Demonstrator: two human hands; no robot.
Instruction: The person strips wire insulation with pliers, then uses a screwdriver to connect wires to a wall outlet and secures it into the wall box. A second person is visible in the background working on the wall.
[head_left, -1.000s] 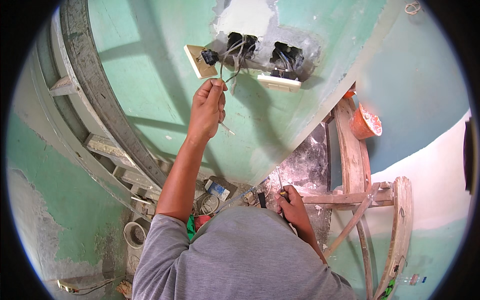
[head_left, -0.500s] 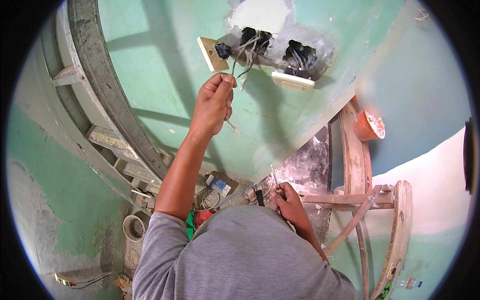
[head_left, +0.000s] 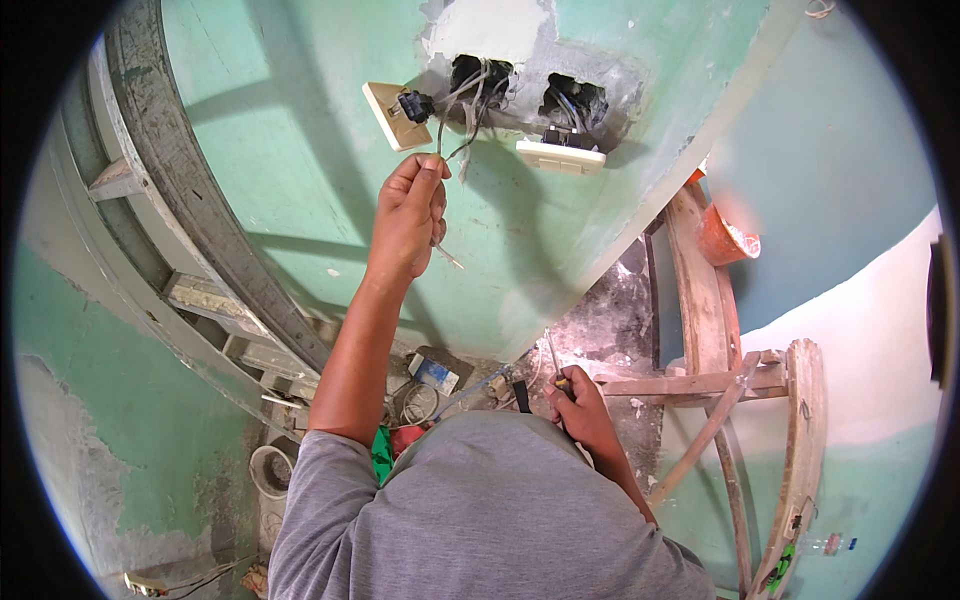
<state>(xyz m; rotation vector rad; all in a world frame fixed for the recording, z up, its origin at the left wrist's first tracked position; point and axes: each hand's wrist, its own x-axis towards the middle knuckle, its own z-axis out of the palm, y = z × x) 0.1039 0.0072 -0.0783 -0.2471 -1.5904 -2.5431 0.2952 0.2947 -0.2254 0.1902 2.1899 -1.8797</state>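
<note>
Raised in front of the green wall, my left hand (head_left: pixel 408 212) pinches an electrical wire (head_left: pixel 452 258), whose pale end sticks out below the fingers. Grey and dark wires (head_left: pixel 472 112) come out of the left wall hole (head_left: pixel 482 78) just above that hand. A cream faceplate (head_left: pixel 392 118) with a black fitting on its back hangs tilted beside it. Under the right wall hole (head_left: pixel 575 100) hangs another cream faceplate (head_left: pixel 560 157). Low near my body, my right hand (head_left: pixel 582 410) is closed round a screwdriver (head_left: pixel 554 352), its thin shaft pointing up.
A ladder (head_left: pixel 190 190) stands along the left. To the right are a wooden trestle (head_left: pixel 690 385) and an orange bucket (head_left: pixel 722 240) with white residue. A pale bucket (head_left: pixel 270 470), a blue-and-white box (head_left: pixel 433 374) and a coiled cable (head_left: pixel 420 402) lie below.
The view has shifted slightly, so the wall, holes and faceplates sit further left in the picture. Both hands keep the same grips, with little movement.
</note>
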